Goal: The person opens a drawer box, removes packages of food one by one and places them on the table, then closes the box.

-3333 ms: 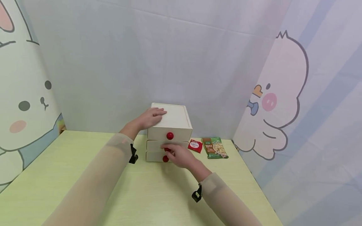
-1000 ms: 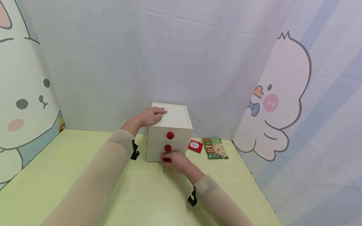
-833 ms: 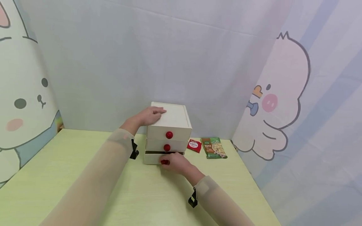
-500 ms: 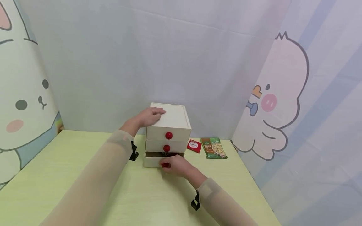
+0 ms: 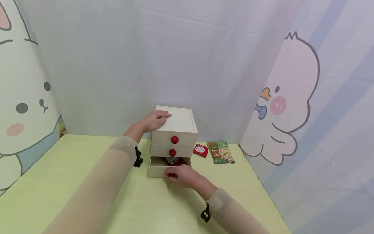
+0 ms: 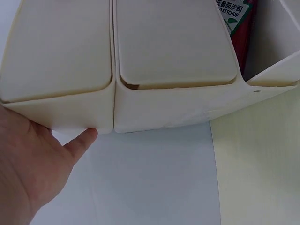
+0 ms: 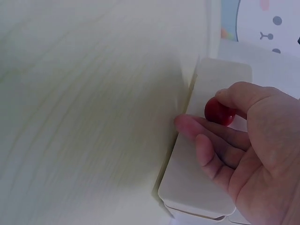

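Observation:
A white three-drawer cabinet stands at the back of the table, each drawer with a round red knob. My left hand rests flat on its top, with the thumb against the side wall in the left wrist view. My right hand pinches the red knob of the bottom drawer between thumb and fingers. That drawer is pulled partway out. Inside lies a red ketchup packet with a pale printed label. The upper two drawers are closed.
Right of the cabinet, a small red packet and a larger green and brown food packet lie on the pale yellow-green table. A grey curtain hangs behind, cartoon-printed cloth on both sides.
My right hand has moved from the middle knob down to the bottom one and drawn the bottom drawer toward me, bringing the ketchup packet into sight. My left hand has stayed on the top.

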`<state>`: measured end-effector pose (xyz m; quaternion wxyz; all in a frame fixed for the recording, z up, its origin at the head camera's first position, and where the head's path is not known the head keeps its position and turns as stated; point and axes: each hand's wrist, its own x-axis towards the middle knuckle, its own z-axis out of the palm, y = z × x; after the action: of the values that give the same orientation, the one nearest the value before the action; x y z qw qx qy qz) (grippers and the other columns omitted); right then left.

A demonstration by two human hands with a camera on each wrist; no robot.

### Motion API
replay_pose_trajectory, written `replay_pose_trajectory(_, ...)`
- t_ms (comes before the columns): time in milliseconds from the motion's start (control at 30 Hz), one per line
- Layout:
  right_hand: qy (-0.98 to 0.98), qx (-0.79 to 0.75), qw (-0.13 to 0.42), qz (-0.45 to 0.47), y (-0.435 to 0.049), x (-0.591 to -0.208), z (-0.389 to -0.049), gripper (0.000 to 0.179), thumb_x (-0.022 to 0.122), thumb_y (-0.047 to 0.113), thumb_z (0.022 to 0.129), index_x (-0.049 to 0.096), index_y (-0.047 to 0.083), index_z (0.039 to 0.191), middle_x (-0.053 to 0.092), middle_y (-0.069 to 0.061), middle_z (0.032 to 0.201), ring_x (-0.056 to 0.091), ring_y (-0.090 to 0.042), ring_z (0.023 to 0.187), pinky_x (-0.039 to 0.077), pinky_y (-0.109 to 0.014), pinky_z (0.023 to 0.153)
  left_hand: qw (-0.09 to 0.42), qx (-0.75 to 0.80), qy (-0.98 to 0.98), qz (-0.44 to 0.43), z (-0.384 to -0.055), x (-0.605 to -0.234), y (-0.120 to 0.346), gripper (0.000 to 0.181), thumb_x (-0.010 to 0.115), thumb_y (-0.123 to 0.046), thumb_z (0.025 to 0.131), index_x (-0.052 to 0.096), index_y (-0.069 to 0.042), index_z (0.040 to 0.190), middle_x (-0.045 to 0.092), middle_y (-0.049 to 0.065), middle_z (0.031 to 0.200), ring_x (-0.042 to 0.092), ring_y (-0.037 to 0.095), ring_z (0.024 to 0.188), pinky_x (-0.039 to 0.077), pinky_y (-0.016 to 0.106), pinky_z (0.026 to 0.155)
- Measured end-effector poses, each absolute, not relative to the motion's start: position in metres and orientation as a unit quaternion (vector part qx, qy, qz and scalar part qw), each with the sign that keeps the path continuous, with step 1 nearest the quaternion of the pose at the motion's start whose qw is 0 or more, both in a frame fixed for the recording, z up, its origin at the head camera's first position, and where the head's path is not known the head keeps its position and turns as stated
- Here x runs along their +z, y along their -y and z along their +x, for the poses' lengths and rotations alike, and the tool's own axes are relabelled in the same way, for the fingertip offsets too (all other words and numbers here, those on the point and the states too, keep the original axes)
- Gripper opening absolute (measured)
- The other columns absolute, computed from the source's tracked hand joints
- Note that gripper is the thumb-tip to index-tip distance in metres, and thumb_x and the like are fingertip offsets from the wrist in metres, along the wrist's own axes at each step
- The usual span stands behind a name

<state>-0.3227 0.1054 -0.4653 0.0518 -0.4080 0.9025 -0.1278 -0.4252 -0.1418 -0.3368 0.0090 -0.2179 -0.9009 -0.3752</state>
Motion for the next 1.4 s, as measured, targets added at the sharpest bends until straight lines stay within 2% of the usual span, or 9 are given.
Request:
replay_pose_trajectory(333, -0.903, -0.122, 0.064, -0.407, -0.106, -0.466, -0.31, 0.018, 0.073, 0.019, 0.107, 0.079, 0.023, 0.123, 0.072, 0.012, 0.097, 0.057, -0.001, 0.08, 0.049, -0.014, 0.074, 0.011, -0.384, 0.898, -0.212, -0.423, -0.336, 0.141, 0.054, 0.035, -0.023, 0.115, 0.051, -0.011, 0.165, 0.033, 0.014, 0.18, 0.019, 0.039, 0.171, 0.017, 0.058, 0.139)
replay_pose_trajectory(533, -0.899, -0.13, 0.058, -0.414, -0.108, -0.468, -0.304, 0.012, 0.071, 0.018, 0.107, 0.077, 0.024, 0.116, 0.065, 0.013, 0.091, 0.054, 0.0, 0.072, 0.044, -0.015, 0.067, 0.011, -0.386, 0.898, -0.212, -0.421, -0.335, 0.14, 0.054, 0.035, -0.022, 0.115, 0.05, -0.01, 0.166, 0.033, 0.015, 0.18, 0.019, 0.04, 0.171, 0.017, 0.058, 0.139)
replay_pose_trajectory(767, -0.899, -0.135, 0.05, -0.414, -0.108, -0.469, -0.305, 0.012, 0.071, 0.017, 0.107, 0.077, 0.023, 0.115, 0.065, 0.014, 0.09, 0.053, 0.0, 0.071, 0.043, -0.014, 0.066, 0.01, -0.385, 0.899, -0.21, -0.423, -0.336, 0.141, 0.055, 0.035, -0.024, 0.114, 0.05, -0.011, 0.166, 0.033, 0.015, 0.18, 0.019, 0.04, 0.171, 0.017, 0.059, 0.139)
replay_pose_trajectory(1167, -0.902, -0.148, 0.059, -0.4, -0.111, -0.462, -0.305, 0.016, 0.072, 0.018, 0.106, 0.079, 0.022, 0.12, 0.069, 0.014, 0.095, 0.055, 0.0, 0.075, 0.046, -0.014, 0.069, 0.009, -0.38, 0.9, -0.212, -0.425, -0.337, 0.139, 0.055, 0.033, -0.024, 0.115, 0.05, -0.012, 0.166, 0.032, 0.013, 0.181, 0.017, 0.039, 0.171, 0.016, 0.059, 0.139)
replay_pose_trajectory(1400, -0.904, -0.146, 0.084, -0.393, -0.113, -0.463, -0.3, 0.016, 0.073, 0.019, 0.106, 0.078, 0.026, 0.12, 0.068, 0.013, 0.094, 0.057, 0.0, 0.075, 0.049, -0.016, 0.07, 0.011, -0.388, 0.896, -0.214, -0.424, -0.337, 0.14, 0.056, 0.034, -0.023, 0.114, 0.05, -0.01, 0.166, 0.032, 0.015, 0.18, 0.019, 0.041, 0.171, 0.017, 0.059, 0.139)
